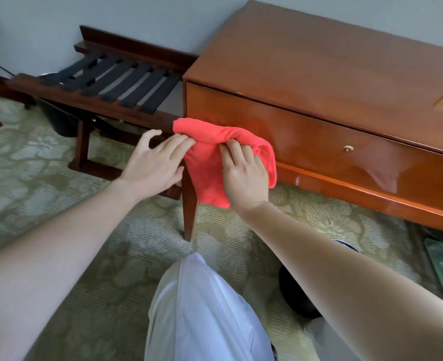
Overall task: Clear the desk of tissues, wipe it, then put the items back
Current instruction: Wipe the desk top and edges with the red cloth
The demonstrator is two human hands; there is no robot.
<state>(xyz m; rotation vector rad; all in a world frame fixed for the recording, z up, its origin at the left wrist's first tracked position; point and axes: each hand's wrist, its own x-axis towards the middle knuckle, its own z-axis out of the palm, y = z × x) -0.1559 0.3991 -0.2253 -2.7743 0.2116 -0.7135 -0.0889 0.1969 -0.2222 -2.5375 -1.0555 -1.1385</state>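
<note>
Head: cloth (206,170) in right hand (244,177), maybe left hand (150,165)

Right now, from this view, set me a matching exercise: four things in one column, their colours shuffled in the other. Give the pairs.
Things:
1. cloth
2. desk
3. rack straps
4. trousers

Colours:
A. black
B. pale white
C. red
D. glossy orange-brown

Pairs: 1-C, 2-D, 3-A, 4-B
</note>
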